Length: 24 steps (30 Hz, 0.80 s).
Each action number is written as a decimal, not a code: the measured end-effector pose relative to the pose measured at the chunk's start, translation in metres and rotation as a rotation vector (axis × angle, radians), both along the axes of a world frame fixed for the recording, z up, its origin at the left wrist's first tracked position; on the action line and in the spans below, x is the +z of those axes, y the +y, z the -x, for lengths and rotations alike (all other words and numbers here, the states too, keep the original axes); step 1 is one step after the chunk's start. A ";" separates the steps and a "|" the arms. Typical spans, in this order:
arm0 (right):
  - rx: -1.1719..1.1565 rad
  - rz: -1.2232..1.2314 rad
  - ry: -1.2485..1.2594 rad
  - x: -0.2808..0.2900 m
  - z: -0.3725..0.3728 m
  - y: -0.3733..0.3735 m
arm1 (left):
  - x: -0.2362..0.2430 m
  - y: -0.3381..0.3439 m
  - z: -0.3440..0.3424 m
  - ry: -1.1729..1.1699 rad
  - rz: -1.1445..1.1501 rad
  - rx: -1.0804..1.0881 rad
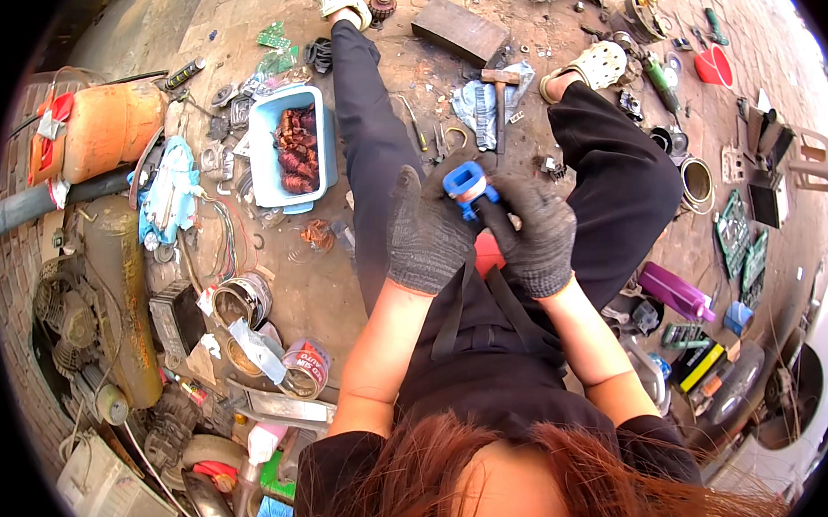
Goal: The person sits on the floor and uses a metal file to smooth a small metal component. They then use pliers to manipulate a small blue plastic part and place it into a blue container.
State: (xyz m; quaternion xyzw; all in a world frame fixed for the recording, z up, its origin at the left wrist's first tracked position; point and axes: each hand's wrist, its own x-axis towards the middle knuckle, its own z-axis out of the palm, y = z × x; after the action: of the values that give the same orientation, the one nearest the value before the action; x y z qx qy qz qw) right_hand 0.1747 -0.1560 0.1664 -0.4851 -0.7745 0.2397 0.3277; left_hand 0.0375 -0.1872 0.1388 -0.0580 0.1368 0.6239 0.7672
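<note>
A hammer [499,94] on the ground, a blue tub [263,162] of reddish parts beside scattered scrap

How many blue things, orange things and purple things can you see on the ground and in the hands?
Blue: 3, the small blue part held by the left hand and right hand, the blue tub, the blue cup
Orange: 1, the orange tank
Purple: 1, the purple bottle
Total: 5

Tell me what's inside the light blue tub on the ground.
The light blue tub holds a pile of reddish-brown copper-coloured coils. Whatever lies beneath them, and the tub's bottom there, is covered.
</note>
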 end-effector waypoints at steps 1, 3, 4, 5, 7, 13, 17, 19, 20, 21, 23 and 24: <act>0.075 0.029 0.019 -0.018 0.000 -0.003 | -0.026 -0.003 0.002 0.010 0.060 0.006; 0.197 0.143 0.078 -0.040 0.003 -0.012 | -0.066 -0.011 0.010 -0.043 0.187 0.027; 0.217 0.262 0.065 -0.050 0.001 -0.015 | -0.077 -0.015 0.014 0.019 0.297 0.053; 0.185 0.367 0.214 -0.062 0.002 -0.018 | -0.077 -0.015 0.018 0.081 0.410 0.084; 0.062 0.529 0.365 -0.091 0.002 -0.019 | -0.072 -0.012 0.028 0.194 0.505 0.162; -0.776 1.172 0.466 -0.306 -0.017 -0.014 | -0.062 0.022 0.059 -0.081 0.361 0.236; -0.690 0.860 -0.307 -0.349 -0.010 -0.019 | -0.072 0.043 0.066 -0.172 0.268 0.266; -0.560 0.997 -0.237 -0.362 -0.016 -0.022 | -0.072 0.052 0.070 -0.161 0.223 0.279; -0.492 0.945 -0.249 -0.362 -0.011 -0.023 | -0.069 0.049 0.073 -0.125 0.203 0.304; -0.448 0.888 -0.258 -0.360 -0.009 -0.018 | -0.072 0.051 0.075 -0.099 0.181 0.308; -0.354 0.776 -0.207 -0.360 0.002 -0.010 | -0.078 0.055 0.079 -0.080 0.127 0.289; -0.318 0.699 -0.329 -0.361 0.010 -0.007 | -0.080 0.057 0.081 -0.071 0.099 0.279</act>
State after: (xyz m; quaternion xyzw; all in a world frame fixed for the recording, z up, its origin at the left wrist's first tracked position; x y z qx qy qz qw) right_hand 0.1651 -0.1630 -0.1946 -0.7125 -0.6041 0.3536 0.0482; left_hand -0.0440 -0.1297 0.0589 -0.1363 0.1306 0.7145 0.6736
